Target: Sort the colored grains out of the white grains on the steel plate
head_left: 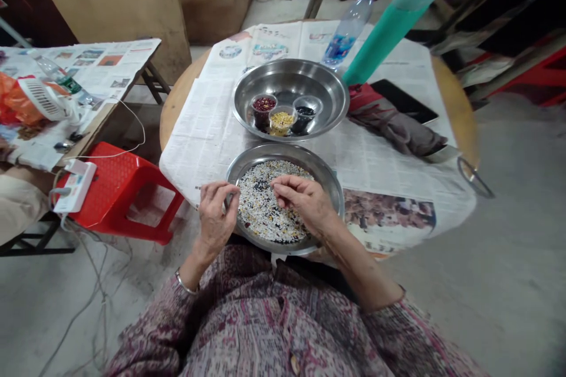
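A round metal tray (333, 188) in front of me holds a spread of mixed grains (269, 212), mostly white with black and yellow ones among them. Over its left rim is my left hand (216, 212), thumb and fingertips brought together; whatever may be between them is too small to see. My right hand (305, 200) hovers above the grains with its fingers pinched, and its contents cannot be made out. Just behind stands a metal basin (327, 94) with a cup of dark red beans (264, 105), a cup of yellow beans (282, 121) and a cup of black beans (305, 112).
Newspaper (198, 129) covers the round table. A water bottle (349, 29), a green cylinder (398, 17), a dark folded cloth (393, 126) and a black flat item (407, 100) lie behind and right. At left, a red stool (119, 188) carries a power strip (75, 188).
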The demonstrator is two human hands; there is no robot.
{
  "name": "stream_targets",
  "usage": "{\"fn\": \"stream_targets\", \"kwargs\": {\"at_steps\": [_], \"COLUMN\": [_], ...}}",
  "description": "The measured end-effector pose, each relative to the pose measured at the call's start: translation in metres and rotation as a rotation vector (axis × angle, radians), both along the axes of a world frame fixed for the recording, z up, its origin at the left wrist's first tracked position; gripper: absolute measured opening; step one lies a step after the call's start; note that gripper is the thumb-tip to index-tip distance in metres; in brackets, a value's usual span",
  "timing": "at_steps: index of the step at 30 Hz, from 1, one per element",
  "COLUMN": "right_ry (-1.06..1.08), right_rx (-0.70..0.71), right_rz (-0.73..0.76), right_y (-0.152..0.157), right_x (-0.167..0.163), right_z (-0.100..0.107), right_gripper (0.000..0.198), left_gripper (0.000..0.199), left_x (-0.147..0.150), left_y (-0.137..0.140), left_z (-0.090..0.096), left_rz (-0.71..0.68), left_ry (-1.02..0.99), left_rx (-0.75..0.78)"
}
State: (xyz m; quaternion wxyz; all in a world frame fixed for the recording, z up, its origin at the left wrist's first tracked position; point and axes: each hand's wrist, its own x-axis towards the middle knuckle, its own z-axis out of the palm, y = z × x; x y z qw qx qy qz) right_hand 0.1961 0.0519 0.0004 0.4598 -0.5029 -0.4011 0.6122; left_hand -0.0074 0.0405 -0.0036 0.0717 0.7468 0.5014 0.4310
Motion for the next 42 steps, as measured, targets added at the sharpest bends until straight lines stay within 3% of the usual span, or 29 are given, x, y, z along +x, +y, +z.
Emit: {"fn": "stream_targets", "kwargs": {"at_steps": [7, 13, 19, 28, 36, 42], "right_ry": [-0.212, -0.2, -0.215, -0.205, -0.155, -0.026], "right_rx": [0.077, 0.07, 0.075, 0.082, 0.07, 0.061], "right_rz": [0.007, -0.001, -0.004, -0.017, -0.02, 0.004], "right_y": [-0.008, -0.012, -0.013, -0.013, -0.014, -0.017], "right_x": [0.002, 0.003, 0.003, 0.001, 0.001, 0.003], "right_z": [-0.017, -0.021, -0.018, -0.019, -0.016, -0.011], "right_gripper": [0.029, 0.03, 0.029, 0.03, 0.029, 0.026], "left_gripper": [0.016, 0.023, 0.02, 0.021, 0.009, 0.013], "left_x": [0.007, 0.015, 0.019, 0.018, 0.027, 0.038], "left_y": [0.019, 0.032, 0.038, 0.029, 0.011, 0.0], "left_z": [0.011, 0.001, -0.008, -0.004, 0.003, 0.007], "left_rz": [-0.106, -0.146, -0.141, -0.18, -0.232, -0.354], "left_ry": [0.482, 0.615, 0.623, 0.6, 0.446, 0.124], "left_rx": [-0.054, -0.072, -0.089, -0.065, -0.12, -0.202]}}
